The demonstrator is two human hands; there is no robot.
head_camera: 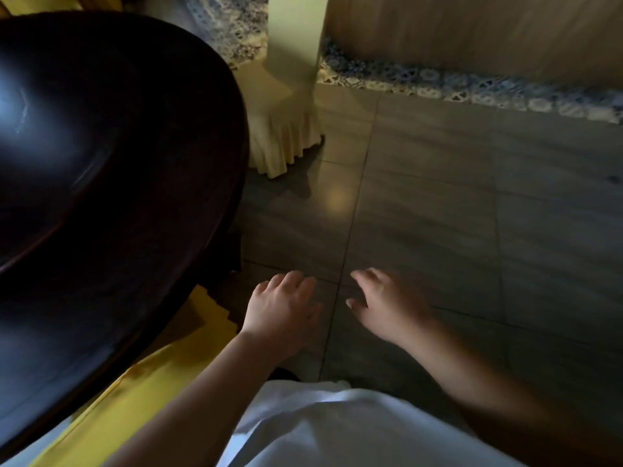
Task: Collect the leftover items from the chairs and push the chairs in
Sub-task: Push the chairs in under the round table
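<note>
Both hands out over the grey floor tiles (438, 214), left hand (283, 305) and right hand (387, 301) loosely spread, holding nothing. Cream-covered chair (286, 106) stands beyond the dark round table (101, 163), its top cut off. A yellow-covered chair (161, 375) sits half hidden under the table edge.

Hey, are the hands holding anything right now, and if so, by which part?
Nothing is held. The left hand and right hand both hang over the floor tiles with relaxed fingers, beside the dark round table.

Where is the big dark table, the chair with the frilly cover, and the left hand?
round dark table (101, 156), head view, glossy top.
covered chair (286, 129), head view, pleated skirt.
left hand (281, 306), head view, back of hand.
</note>
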